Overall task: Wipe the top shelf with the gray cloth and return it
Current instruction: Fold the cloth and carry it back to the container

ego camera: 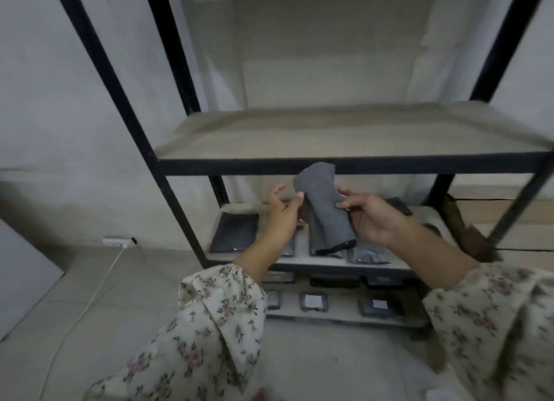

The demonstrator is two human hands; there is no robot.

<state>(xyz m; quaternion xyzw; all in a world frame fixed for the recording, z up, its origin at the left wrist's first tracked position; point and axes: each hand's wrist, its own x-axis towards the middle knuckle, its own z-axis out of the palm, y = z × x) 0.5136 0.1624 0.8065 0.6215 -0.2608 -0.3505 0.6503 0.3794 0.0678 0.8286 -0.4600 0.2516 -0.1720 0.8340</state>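
Observation:
A folded gray cloth stands upright between my hands, in front of a black metal rack. My right hand grips its right side at mid-height. My left hand is at the cloth's left edge, thumb tip touching the upper fold, the other fingers spread apart. The cloth's top reaches the front rail of a bare beige shelf. The rack's highest board is out of view above the frame.
Black rack posts rise at left and right. Below the cloth, a lower shelf holds dark packets, among them a flat black one. Further packets lie on the bottom board. A white power strip with its cable lies on the tiled floor at left.

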